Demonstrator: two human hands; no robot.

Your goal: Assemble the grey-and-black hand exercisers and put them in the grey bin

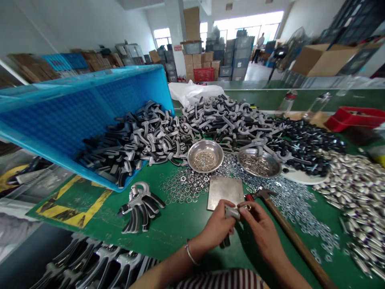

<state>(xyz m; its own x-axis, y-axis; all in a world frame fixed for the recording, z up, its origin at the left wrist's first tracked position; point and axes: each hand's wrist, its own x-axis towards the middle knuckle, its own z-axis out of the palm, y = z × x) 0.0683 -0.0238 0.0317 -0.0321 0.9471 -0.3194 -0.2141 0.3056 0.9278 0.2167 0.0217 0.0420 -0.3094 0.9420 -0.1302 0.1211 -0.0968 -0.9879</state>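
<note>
My left hand is closed around a grey and black gripper handle part, whose lower end pokes out below the palm. My right hand pinches a small metal ring against the top of that part. Both hands hover over the green table, just in front of a square steel plate. A silver bangle sits on my left wrist.
A hammer lies to the right of my hands. Two steel bowls hold small parts. Loose washers, springs and black knobs cover the table. A tipped blue crate spills handles; finished hand grippers lie at left.
</note>
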